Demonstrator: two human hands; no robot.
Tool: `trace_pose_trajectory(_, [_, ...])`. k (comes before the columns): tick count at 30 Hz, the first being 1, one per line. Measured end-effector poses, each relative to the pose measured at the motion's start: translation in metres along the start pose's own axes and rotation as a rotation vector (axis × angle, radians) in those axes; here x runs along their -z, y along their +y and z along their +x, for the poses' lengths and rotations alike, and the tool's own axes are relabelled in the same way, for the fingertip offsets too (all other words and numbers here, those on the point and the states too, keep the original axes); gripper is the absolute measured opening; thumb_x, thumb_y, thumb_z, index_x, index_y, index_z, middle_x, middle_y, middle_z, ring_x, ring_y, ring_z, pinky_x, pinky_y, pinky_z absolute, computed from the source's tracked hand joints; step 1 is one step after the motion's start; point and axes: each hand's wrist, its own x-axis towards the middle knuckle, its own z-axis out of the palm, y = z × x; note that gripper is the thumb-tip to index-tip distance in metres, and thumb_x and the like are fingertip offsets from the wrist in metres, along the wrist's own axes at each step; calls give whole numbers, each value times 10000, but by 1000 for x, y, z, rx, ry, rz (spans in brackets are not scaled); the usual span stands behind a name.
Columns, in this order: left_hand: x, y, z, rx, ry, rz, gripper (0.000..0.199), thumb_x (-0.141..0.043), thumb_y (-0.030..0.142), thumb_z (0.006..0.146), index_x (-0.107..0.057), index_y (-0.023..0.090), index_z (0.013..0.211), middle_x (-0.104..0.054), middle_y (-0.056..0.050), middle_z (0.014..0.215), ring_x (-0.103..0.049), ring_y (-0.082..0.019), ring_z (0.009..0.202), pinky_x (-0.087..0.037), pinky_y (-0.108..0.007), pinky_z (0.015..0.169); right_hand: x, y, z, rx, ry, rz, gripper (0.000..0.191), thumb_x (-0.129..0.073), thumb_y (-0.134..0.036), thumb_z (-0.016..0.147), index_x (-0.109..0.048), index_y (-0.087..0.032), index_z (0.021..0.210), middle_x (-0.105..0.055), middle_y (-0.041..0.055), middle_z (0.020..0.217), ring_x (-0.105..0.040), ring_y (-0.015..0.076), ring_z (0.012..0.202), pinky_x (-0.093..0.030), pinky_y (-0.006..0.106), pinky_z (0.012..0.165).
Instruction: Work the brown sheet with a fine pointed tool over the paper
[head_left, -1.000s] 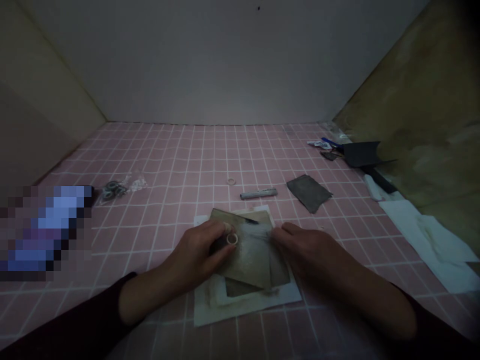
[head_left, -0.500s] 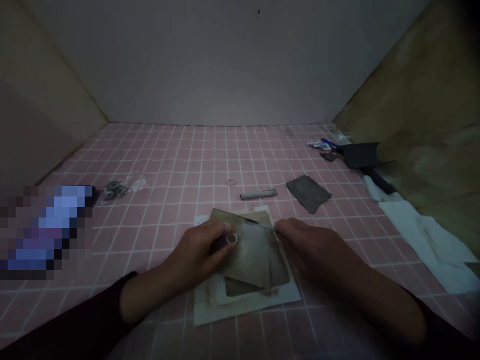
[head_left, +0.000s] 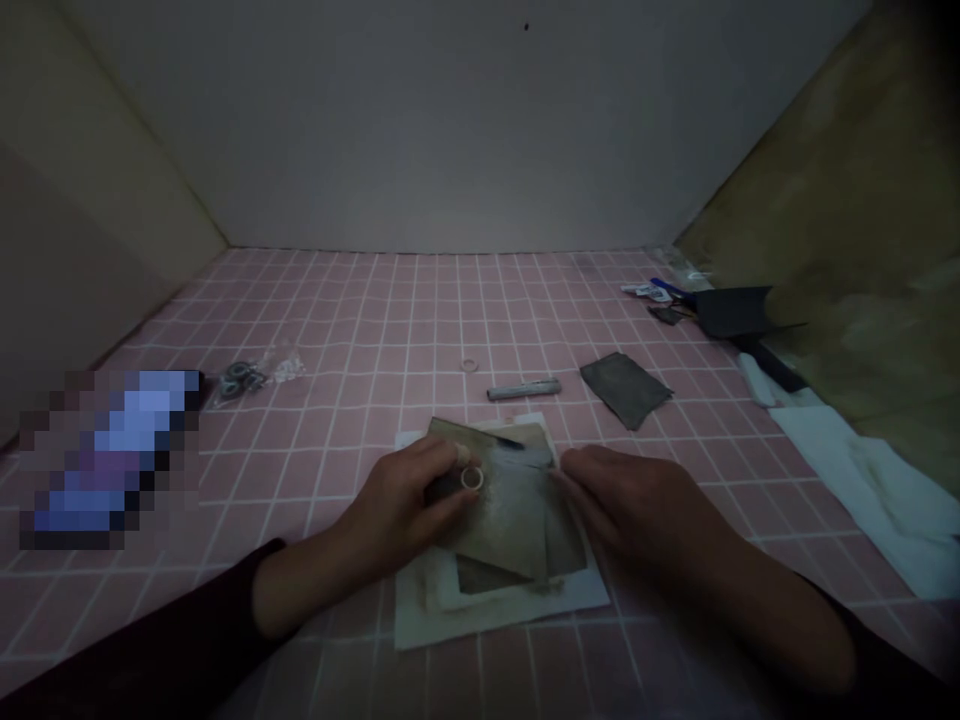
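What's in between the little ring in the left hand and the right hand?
In the head view, a smudged flat sheet lies between the ring and the right hand. It's too dim to tell more.

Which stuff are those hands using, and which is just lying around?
Seems in use:
pale ring, pinched in the left hand
brown sheets underneath
white paper beneath those
right hand nearby; what it holds is too blurry to tell

Probably just lying around:
second ring
grey roll
grey sheets
black sheet
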Motion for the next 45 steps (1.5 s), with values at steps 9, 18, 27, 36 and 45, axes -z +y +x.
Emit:
trace_pose_trajectory(9, [3,0,1,-78,124,-54,76,-630,249,915,-629,189,963,-601,-16,860,-573,-152,788,-432,-266,697,4,-7,0,-54,-32,209,218,-373,-282,1018,-509,-201,868,-600,21,732,-593,171,641,-354,294,591])
trace_pose_trajectory(18, [7,10,-6,-199,192,-123,102,-680,250,883,-626,185,940,-591,6,802,-552,-124,722,-418,-231,643,8,-26,0,44,-43,559,244,-365,-260,1034,-463,-199,818,-510,-15,727,-481,117,631,-352,256,606])
trace_pose_trajectory(27, [6,11,-6,-209,105,-137,131,-655,192,875,-625,171,1001,-599,-18,858,-561,-134,770,-425,-253,681,0,-30,-1,120,47,519,183,-403,-211,1013,-498,-193,857,-538,-11,744,-511,119,646,-350,257,603])
trace_pose_trajectory(36, [8,19,-8,-193,53,-157,131,-618,155,856,-598,164,985,-599,-25,852,-570,-146,775,-440,-269,689,-7,-30,-2,187,82,359,185,-380,-122,931,-561,-161,920,-600,62,788,-567,182,690,-438,294,595])
trace_pose_trajectory(45, [12,27,-10,-229,-20,-183,99,-604,198,904,-596,162,996,-617,-30,864,-562,-147,785,-444,-266,703,3,-40,-2,-7,-246,916,286,-409,-328,1013,-538,-191,797,-499,-34,630,-470,104,566,-379,225,540])
